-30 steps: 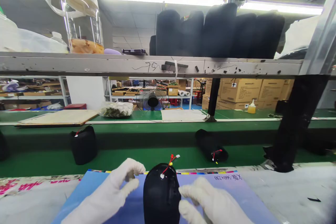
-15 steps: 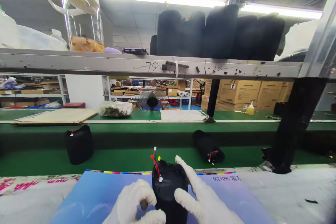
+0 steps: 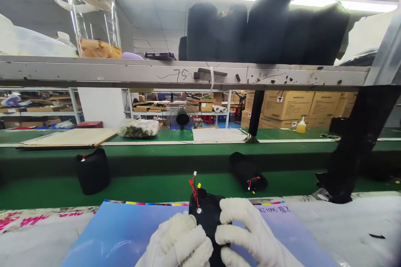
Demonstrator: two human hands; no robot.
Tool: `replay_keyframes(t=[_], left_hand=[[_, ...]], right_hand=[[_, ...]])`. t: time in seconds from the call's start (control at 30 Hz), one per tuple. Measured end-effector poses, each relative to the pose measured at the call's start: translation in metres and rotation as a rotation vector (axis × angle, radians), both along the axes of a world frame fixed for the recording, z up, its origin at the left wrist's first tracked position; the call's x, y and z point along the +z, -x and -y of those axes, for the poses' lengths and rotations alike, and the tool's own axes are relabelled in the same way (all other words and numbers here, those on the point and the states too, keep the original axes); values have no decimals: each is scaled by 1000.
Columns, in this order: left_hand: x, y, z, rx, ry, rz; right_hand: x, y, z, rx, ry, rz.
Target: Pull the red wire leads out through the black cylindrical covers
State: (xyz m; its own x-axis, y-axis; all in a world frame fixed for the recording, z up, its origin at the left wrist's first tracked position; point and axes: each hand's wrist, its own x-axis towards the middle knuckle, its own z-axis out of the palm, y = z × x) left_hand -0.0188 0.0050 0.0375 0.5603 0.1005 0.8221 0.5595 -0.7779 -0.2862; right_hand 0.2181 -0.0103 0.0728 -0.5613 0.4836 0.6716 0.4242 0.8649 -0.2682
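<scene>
A black wrapped pack [image 3: 206,217] with a rounded top stands at the bottom centre on a glossy blue sheet [image 3: 125,229]. Red wires [image 3: 193,190] with a white plug and a yellow tip rise from its top. My left hand [image 3: 181,240], in a white glove, is closed against the pack's left side, its fingers curled together; what lies inside the curl is hidden. On the opposite side my right hand [image 3: 247,233], gloved too, presses bent, slightly spread fingers on the pack. The pack's lower part is cut off by the frame.
Similar black packs lie on the green belt beyond: one upright at left [image 3: 93,172], one on its side at right [image 3: 247,172]. A shelf beam [image 3: 140,71] crosses overhead, bearing a glass jug [image 3: 94,21] and several black packs [image 3: 266,33]. A black-wrapped post [image 3: 347,146] stands at right.
My left fingers have closed in and moved right against the pack. My right fingers have bent down onto its side. The pack has shifted slightly right in view.
</scene>
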Motion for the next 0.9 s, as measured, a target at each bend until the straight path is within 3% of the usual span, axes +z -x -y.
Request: replay_keyframes(t=[0.1, 0.17, 0.27, 0.4, 0.47, 0.53, 0.63, 0.7, 0.8, 0.9], left_hand=[[16, -6, -1, 46, 121, -122], [22, -10, 0, 59, 115, -150], [16, -14, 2, 77, 39, -118], [4, -18, 7, 306, 71, -28], [8, -17, 9, 207, 91, -1], [16, -12, 9, 43, 163, 113], [19, 1, 4, 68, 308, 400], [12, 4, -1, 78, 572, 500], [-5, -1, -7, -126, 972, 555], [-16, -5, -9, -205, 966, 526]], right_hand=[[0, 7, -7, -14, -62, 32], [-4, 9, -11, -41, -60, 26], [-8, 11, -17, -43, -62, 54], [-10, 15, -23, -121, 106, 1], [-8, 15, -23, -169, 201, -46], [-4, 14, -18, -131, 181, -41], [5, 13, -6, -84, 132, -3], [10, 15, 1, -98, 118, -1], [13, 17, 4, -112, 60, -9], [9, 16, 0, -178, -24, 35]])
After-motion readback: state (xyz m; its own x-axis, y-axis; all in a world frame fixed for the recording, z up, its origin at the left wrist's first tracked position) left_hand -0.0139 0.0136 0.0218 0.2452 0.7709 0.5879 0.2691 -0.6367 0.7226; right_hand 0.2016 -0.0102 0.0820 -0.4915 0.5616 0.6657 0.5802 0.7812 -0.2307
